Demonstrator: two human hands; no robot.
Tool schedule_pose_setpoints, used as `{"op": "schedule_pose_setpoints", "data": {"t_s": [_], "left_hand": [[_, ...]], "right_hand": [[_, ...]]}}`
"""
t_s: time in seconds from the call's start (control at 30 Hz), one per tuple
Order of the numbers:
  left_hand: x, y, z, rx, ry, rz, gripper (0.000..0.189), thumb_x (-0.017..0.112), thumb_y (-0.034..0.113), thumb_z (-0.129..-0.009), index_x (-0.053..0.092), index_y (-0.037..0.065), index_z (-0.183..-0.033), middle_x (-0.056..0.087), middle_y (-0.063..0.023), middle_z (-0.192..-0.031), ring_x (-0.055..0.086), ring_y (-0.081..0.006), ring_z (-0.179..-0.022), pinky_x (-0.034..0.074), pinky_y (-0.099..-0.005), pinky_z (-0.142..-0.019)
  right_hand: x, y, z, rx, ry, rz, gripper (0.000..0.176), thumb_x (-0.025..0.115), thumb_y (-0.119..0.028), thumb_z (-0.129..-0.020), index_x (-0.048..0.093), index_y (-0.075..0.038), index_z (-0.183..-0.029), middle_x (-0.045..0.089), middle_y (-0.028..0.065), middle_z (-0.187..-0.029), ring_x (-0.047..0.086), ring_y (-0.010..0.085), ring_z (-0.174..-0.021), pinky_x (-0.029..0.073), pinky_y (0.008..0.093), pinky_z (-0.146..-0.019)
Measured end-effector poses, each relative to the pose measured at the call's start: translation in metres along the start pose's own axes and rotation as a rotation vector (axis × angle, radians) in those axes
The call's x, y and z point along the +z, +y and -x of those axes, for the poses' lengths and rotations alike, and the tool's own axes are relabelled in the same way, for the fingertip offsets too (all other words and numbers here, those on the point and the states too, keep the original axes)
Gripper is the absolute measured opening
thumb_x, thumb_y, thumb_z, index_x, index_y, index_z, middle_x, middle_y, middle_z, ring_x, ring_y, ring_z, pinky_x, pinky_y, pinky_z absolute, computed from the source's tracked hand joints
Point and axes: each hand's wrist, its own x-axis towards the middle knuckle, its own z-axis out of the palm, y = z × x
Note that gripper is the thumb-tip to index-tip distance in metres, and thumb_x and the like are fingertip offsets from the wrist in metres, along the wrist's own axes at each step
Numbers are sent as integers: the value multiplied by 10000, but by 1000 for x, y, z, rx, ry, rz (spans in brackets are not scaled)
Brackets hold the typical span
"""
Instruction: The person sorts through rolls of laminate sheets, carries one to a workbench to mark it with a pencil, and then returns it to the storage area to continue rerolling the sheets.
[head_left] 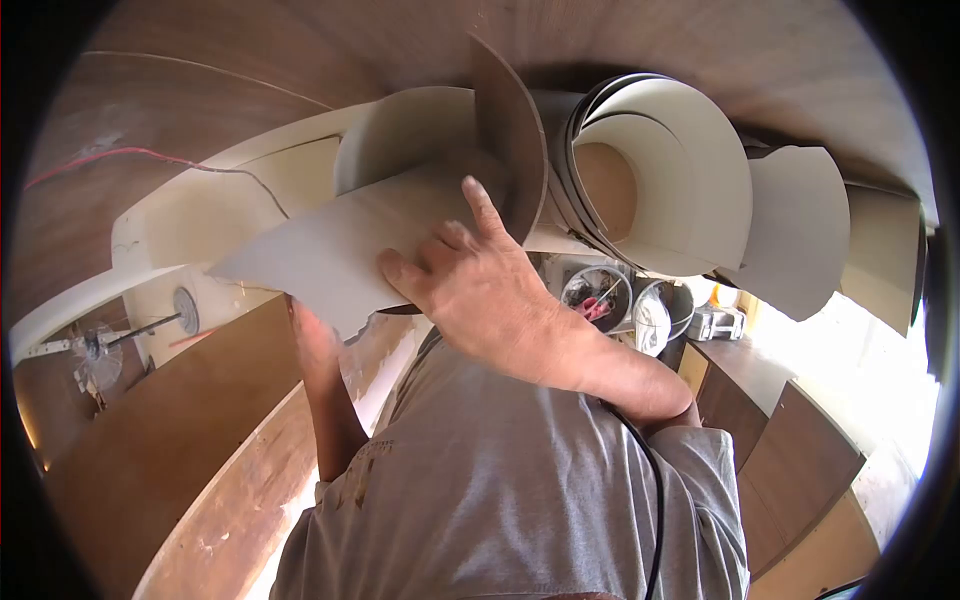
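Note:
A pale grey flexible sheet (335, 245) curves across the upper middle, its lower edge ragged. My right hand (480, 285) is over the sheet, back up and fingers apart, with one finger stretched upward and the others slightly bent near its surface. Below the sheet's lower left edge is my left hand (316, 335), blurred and partly covered by the sheet, its fingers hidden. A brown curved sheet edge (515, 140) rises just beyond my right hand.
Rolled cream sheets (700, 170) stand right of centre, beside another grey sheet (795, 225). Below them are a bucket (625, 300) and a grey case (717, 323). Wooden panels (800, 470) lie at lower right. A red cable (130, 152) crosses the upper left.

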Motion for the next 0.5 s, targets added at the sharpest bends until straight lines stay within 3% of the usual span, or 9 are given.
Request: {"op": "schedule_pose_setpoints", "data": {"t_s": [0.07,0.13,0.2,0.27,0.3,0.37,0.43,0.5], "left_hand": [[6,28,2,-182,146,491,558,386,377,-1105,399,-8,-1508,526,-134,-1429,501,-262,-1314,387,-402,-1112],[16,65,-6,-191,257,606,566,438,371,-1088,400,-3,-1511,551,-113,-1357,527,-242,-1248,402,-381,-1087],[9,74,-9,-204,360,723,579,490,365,-1072,402,2,-1513,576,-91,-1285,553,-222,-1182,416,-361,-1061],[-10,65,-8,-262,99,358,734,667,431,-979,394,10,-1514,579,-27,-1126,550,-154,-1044,424,-313,-987],[-15,63,-11,-272,115,369,734,667,431,-979,394,10,-1514,579,-27,-1126,550,-154,-1044,424,-313,-987],[-20,60,-21,-82,6,400,918,812,505,-850,398,4,-1499,560,15,-1028,522,-111,-958,418,-272,-919],[-25,62,-24,-90,-20,482,955,847,514,-807,409,9,-1489,563,15,-1028,526,-113,-958,428,-277,-903],[-27,55,-23,-88,-57,562,991,881,524,-765,421,14,-1479,565,16,-1028,530,-115,-958,437,-282,-888]], "right_hand": [[-10,4,3,-11,-54,-59,415,668,-82,-833,642,-78,-1247,686,123,-1014,652,309,-1080,359,619,-1141],[-21,7,4,-2,-136,-188,322,678,-131,-875,645,-62,-1187,688,141,-953,664,332,-1030,397,545,-1129],[-21,7,3,-24,-77,-255,295,678,-139,-886,649,-50,-1166,691,141,-959,662,335,-1026,408,538,-1113],[-23,8,0,-43,-26,-323,271,678,-147,-898,654,-38,-1145,693,140,-964,660,339,-1023,419,532,-1097],[-28,8,-2,-34,-85,-336,268,683,-180,-918,666,-28,-1137,701,153,-1004,656,352,-1048,430,526,-1081],[-42,12,-3,-36,-158,-340,275,688,-213,-938,679,-18,-1130,708,167,-1043,652,365,-1074,441,521,-1065],[-63,21,3,-78,-41,-166,391,697,-320,-961,693,-1,-1187,709,203,-1144,650,352,-1138,450,482,-1066],[-91,39,2,167,276,-358,596,665,-476,-966,638,41,-1262,710,247,-1069,674,356,-1101,477,466,-1016]]}}
